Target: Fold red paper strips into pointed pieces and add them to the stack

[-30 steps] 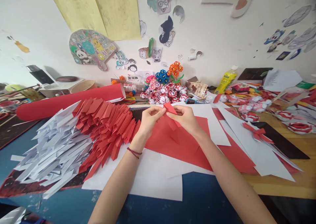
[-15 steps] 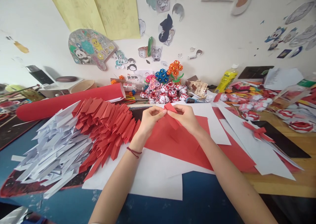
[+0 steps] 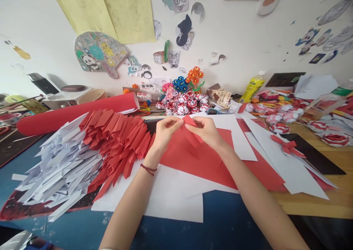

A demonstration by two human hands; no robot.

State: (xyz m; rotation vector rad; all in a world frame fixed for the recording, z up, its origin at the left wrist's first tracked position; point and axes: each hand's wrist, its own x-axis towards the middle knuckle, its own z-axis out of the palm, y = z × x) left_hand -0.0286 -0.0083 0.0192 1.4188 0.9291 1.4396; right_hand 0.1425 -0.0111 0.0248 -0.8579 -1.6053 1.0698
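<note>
Above a flat red sheet (image 3: 204,161), a folded strip of red paper (image 3: 192,135) is pinched between both hands. My left hand (image 3: 167,129) grips its upper left end with thumb and fingertips. At its right edge, my right hand (image 3: 206,130) presses it between thumb and bent fingers. The strip slants down to the right below the fingers. To the left lies a pile of folded red paper pieces (image 3: 118,139), beside a heap of folded white paper pieces (image 3: 63,165). White sheets (image 3: 173,196) lie under the red sheet.
A red paper roll (image 3: 77,114) lies behind the piles. Red-and-white paper balls (image 3: 183,104) cluster at the back, near a yellow bottle (image 3: 253,86). On the right, a red paper piece with several arms (image 3: 288,146) rests on white sheets.
Both hands stay in nearly the same place, still pinching the red strip. The left fingertips have shifted slightly away from the right thumb, and the strip shows a little more.
</note>
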